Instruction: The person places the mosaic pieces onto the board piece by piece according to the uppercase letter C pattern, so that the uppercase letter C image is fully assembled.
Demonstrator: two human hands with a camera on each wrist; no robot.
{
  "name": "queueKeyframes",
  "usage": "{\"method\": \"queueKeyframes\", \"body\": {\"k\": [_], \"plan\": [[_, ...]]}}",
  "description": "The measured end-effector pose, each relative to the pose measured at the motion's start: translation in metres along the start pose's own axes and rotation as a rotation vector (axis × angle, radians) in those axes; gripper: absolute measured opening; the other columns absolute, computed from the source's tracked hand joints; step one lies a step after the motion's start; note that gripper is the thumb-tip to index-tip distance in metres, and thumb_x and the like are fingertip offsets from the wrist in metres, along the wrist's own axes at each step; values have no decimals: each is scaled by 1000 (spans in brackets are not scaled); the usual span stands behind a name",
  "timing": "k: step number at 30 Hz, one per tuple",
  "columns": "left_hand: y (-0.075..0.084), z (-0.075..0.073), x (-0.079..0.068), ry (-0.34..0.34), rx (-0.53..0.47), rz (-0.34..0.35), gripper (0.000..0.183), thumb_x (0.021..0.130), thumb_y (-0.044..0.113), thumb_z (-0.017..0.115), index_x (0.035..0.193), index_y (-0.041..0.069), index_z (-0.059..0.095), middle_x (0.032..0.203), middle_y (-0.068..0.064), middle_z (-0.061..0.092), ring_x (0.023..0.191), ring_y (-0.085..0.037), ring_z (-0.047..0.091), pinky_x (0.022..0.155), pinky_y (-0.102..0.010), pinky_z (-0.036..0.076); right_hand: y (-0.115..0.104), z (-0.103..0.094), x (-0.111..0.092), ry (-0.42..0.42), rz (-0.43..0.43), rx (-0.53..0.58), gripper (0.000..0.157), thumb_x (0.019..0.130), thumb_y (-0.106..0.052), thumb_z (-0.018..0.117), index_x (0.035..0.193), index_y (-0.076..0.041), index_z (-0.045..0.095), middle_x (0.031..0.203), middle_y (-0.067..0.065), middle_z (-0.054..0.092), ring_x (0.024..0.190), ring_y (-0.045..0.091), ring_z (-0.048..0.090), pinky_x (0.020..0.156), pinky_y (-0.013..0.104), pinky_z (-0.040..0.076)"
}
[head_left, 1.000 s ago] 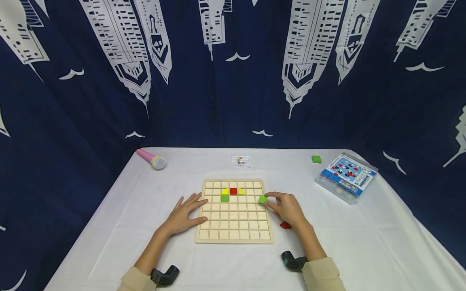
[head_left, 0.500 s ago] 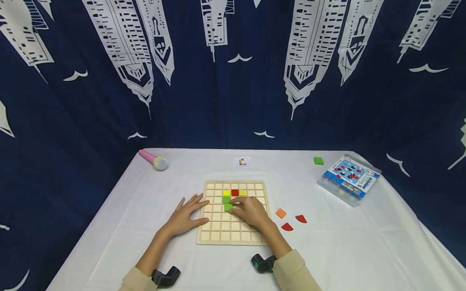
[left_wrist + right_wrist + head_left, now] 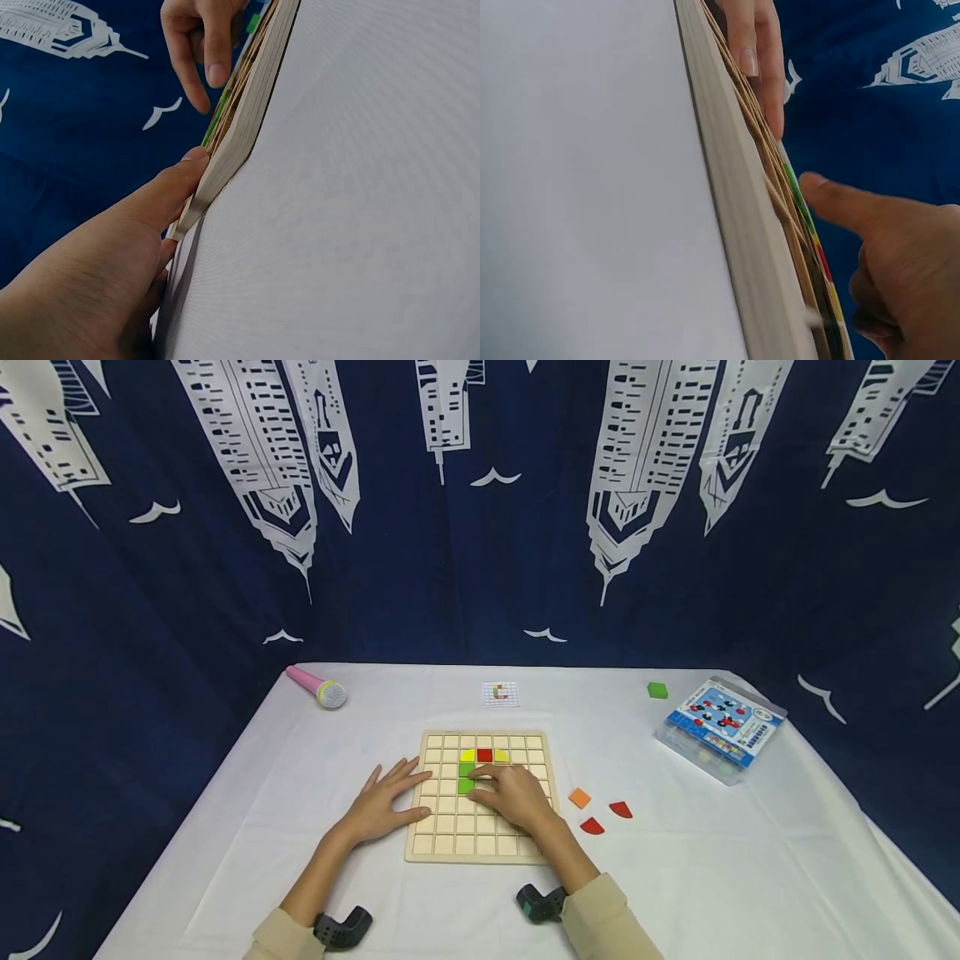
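Note:
A wooden grid board [image 3: 444, 846] lies on the table. On it, a red square [image 3: 484, 755] sits between a yellow piece [image 3: 468, 755] on the left and another yellow piece [image 3: 502, 756] on the right. Below the left one lie an upper green square [image 3: 466, 770] and a lower green square [image 3: 465, 787], both in grid cells. My right hand [image 3: 519, 797] hovers low over the board, thumb and forefinger spread apart at the lower green square's right side. My left hand [image 3: 378, 807] rests along the board's left edge with fingers spread.
Right of the board lie an orange square [image 3: 579, 798], a red quarter-round piece [image 3: 592, 827] and another red quarter-round piece [image 3: 620, 810]. Farther back are a pattern card [image 3: 500, 694], a green piece [image 3: 657, 691], a clear plastic box [image 3: 716, 727] and a pink microphone [image 3: 315, 686].
My right hand carried the lower green square leftward from the board's right edge. It now sits in the cell below the other green square, and the fingers have parted from it. The left hand stays still.

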State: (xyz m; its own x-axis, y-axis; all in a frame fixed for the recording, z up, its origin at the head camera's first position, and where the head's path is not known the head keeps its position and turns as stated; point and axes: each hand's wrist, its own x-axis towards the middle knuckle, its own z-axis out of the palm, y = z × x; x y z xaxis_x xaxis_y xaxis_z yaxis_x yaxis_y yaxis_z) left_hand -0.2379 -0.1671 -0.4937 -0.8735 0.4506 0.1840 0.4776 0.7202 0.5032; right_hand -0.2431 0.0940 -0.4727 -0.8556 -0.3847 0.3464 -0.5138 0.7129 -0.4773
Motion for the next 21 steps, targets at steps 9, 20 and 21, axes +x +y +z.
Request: {"method": "queueKeyframes", "body": {"k": [9, 20, 21], "plan": [[-3, -3, -2, 25, -3, -7, 64, 80, 52, 65, 135, 21, 50, 147, -8, 31, 137, -28, 20, 110, -53, 2, 19, -38, -30, 22, 45, 71, 27, 79, -31, 73, 102, -16, 71, 46, -12, 29, 44, 0, 21, 42, 18, 22], [0, 1, 0, 14, -17, -6, 65, 80, 52, 64, 135, 20, 50, 148, -9, 30, 137, -29, 19, 110, -54, 0, 60, -83, -90, 43, 162, 29, 28, 77, -32, 75, 101, -19, 71, 46, -12, 31, 43, 0, 22, 43, 18, 25], [1, 1, 0, 15, -16, -2, 65, 80, 52, 64, 134, 19, 50, 147, -9, 30, 137, -30, 19, 109, -54, 1, 63, -86, -95, 39, 168, 38, 27, 76, -32, 76, 100, -19, 71, 46, -12, 30, 43, 0, 20, 41, 18, 23]]}}
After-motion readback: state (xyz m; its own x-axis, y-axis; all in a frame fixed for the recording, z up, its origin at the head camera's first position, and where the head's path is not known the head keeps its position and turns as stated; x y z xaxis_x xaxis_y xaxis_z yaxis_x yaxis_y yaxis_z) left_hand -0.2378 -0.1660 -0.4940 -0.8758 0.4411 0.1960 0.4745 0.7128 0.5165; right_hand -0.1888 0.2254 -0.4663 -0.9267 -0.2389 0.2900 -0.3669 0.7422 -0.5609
